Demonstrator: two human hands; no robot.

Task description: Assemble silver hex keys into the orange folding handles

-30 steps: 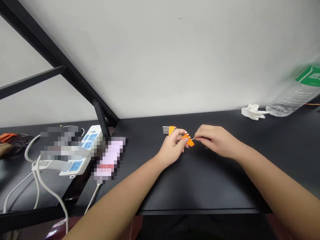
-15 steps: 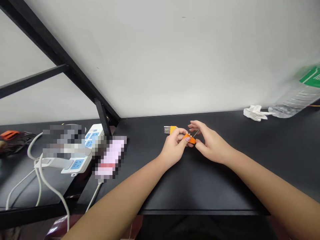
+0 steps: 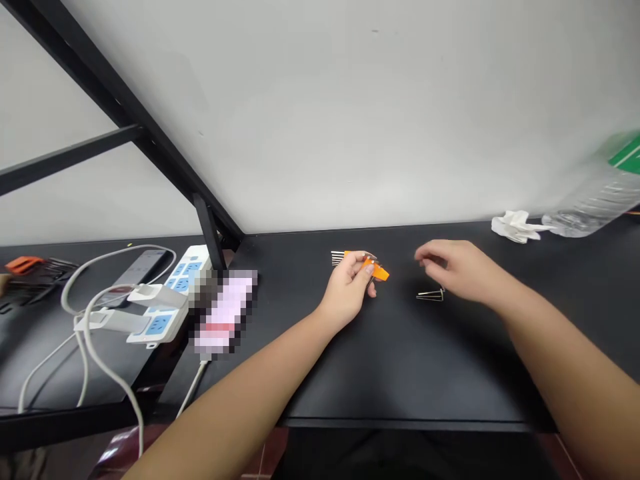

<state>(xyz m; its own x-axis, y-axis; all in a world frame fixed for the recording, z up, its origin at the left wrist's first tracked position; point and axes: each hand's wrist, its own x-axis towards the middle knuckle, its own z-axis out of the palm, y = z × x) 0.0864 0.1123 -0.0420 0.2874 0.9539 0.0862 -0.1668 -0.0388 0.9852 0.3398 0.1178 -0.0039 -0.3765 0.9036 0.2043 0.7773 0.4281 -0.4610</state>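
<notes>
My left hand (image 3: 349, 285) is closed on a small orange piece (image 3: 379, 269) above the black table. Just behind its fingers, partly hidden, an orange holder with several thin metal pins (image 3: 338, 258) sticks out to the left. Further right hovers my right hand (image 3: 453, 267), its fingers curled and blurred; whether anything is between them I cannot make out. Thin metal pieces (image 3: 430, 295) lie on the table just below and left of my right hand.
Crumpled white tissue (image 3: 517, 227) and a clear bottle with a green label (image 3: 595, 200) are at the back right. A blurred pink phone (image 3: 225, 313), a white power strip (image 3: 175, 293) and cables are left, beside a black frame (image 3: 207, 230).
My right hand has moved right, away from the orange piece. The metal pieces on the table, hidden before, now show. My left hand still holds the orange piece.
</notes>
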